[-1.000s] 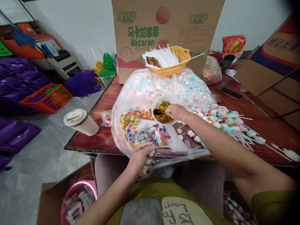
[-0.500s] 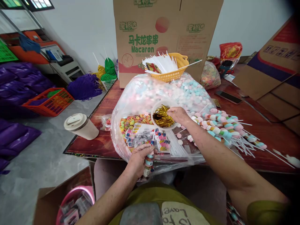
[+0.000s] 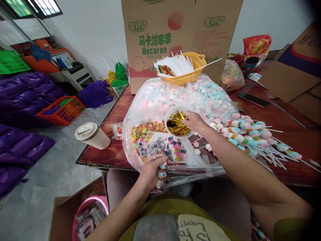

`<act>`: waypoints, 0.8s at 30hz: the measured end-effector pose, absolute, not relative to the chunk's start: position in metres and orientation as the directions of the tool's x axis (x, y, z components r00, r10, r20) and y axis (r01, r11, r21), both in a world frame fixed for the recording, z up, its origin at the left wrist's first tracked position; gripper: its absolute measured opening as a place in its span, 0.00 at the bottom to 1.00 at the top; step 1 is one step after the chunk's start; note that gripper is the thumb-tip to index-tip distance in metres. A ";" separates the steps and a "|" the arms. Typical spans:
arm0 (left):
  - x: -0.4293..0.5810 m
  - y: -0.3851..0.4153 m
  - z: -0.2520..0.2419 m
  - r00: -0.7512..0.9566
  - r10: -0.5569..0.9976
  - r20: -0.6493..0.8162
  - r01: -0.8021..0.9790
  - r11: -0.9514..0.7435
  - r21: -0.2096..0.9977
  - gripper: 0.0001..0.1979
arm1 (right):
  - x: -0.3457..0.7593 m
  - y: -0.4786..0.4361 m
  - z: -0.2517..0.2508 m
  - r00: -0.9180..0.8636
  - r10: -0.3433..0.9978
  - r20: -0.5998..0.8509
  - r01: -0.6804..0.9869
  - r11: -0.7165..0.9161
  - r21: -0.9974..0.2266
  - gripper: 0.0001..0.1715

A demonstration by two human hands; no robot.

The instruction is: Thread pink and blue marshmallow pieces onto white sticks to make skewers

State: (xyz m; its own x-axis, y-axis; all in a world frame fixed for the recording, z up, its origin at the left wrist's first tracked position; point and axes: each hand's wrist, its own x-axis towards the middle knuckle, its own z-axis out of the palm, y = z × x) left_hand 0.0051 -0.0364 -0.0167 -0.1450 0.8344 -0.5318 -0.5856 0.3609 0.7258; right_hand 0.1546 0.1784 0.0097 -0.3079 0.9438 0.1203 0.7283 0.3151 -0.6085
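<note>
My left hand (image 3: pixel 153 170) is closed round a marshmallow skewer (image 3: pixel 162 175) in a clear printed wrapper, with its white stick pointing up. My right hand (image 3: pixel 194 121) is at the right rim of a round white tub (image 3: pixel 170 112), fingertips pinched on a gold twist tie (image 3: pixel 182 115). A tangle of gold twist ties fills the tub. Printed plastic wrappers (image 3: pixel 160 147) lie just beyond my left hand, beside loose white sticks (image 3: pixel 194 155). Colourful cereal rings (image 3: pixel 146 129) spread to the left of the tub.
Behind the tub bulges a clear bag of pastel marshmallows (image 3: pixel 160 93), topped by a yellow basket (image 3: pixel 187 78) of white sticks. Bare marshmallow skewers (image 3: pixel 245 134) are piled at right. A lidded cup (image 3: pixel 92 135) stands near the table's left edge, and a phone (image 3: pixel 254 99) lies at right.
The whole view has shifted slightly, so things appear further right. My right fingertips have drawn up a little at the gold ties; my left hand keeps its hold on the wrapped skewer.
</note>
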 end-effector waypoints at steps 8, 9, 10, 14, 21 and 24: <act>0.006 -0.040 -0.020 -0.157 0.842 -0.515 -0.611 0.327 0.721 0.14 | 0.157 0.175 0.009 -0.367 0.925 0.099 0.682 0.340 -0.648 0.11; 0.006 -0.040 -0.019 -0.160 0.842 -0.515 -0.610 0.326 0.722 0.14 | 0.157 0.174 0.009 -0.370 0.923 0.109 0.680 0.349 -0.645 0.12; 0.005 -0.041 -0.017 -0.163 0.840 -0.518 -0.607 0.329 0.723 0.15 | 0.156 0.173 0.008 -0.374 0.920 0.119 0.679 0.359 -0.641 0.13; 0.001 -0.043 -0.014 -0.186 0.825 -0.534 -0.601 0.335 0.726 0.16 | 0.156 0.168 0.004 -0.400 0.907 0.128 0.696 0.392 -0.602 0.16; 0.011 -0.046 -0.020 -0.157 0.853 -0.498 -0.584 0.326 0.743 0.15 | 0.154 0.174 0.009 -0.351 0.929 0.120 0.805 0.365 -0.468 0.15; 0.011 -0.047 -0.019 -0.166 0.842 -0.513 -0.574 0.340 0.745 0.15 | 0.154 0.174 0.016 -0.342 0.929 0.144 0.816 0.369 -0.445 0.17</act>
